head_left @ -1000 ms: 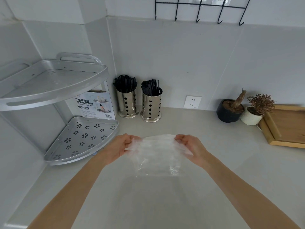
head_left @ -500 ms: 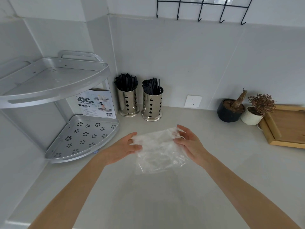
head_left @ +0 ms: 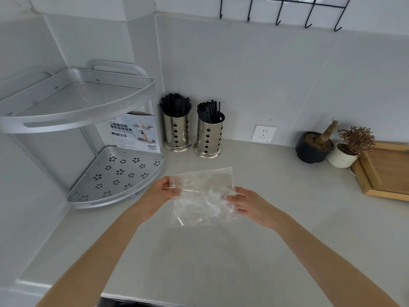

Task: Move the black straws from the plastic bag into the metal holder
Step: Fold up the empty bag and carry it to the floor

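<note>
A clear, crumpled plastic bag [head_left: 202, 196] hangs between my hands above the counter; no straws show inside it. My left hand [head_left: 160, 194] pinches its upper left corner. My right hand [head_left: 245, 203] grips its right edge. Two perforated metal holders stand against the back wall, a left holder [head_left: 177, 135] and a right holder [head_left: 209, 140]. Black straws [head_left: 176, 105] fill the left one, and more black straws [head_left: 209, 113] stand in the right one.
A two-tier metal corner shelf [head_left: 115, 176] stands at the left with a printed card [head_left: 135, 134] behind it. Two small plant pots [head_left: 314, 149] and a wooden tray [head_left: 385, 171] sit at the right. A wall socket [head_left: 264, 134] and black hooks [head_left: 278, 12] are on the wall.
The bag has been turned and slackened between my hands; my right hand has dropped lower along its right edge, and my left hand has shifted to the upper left corner.
</note>
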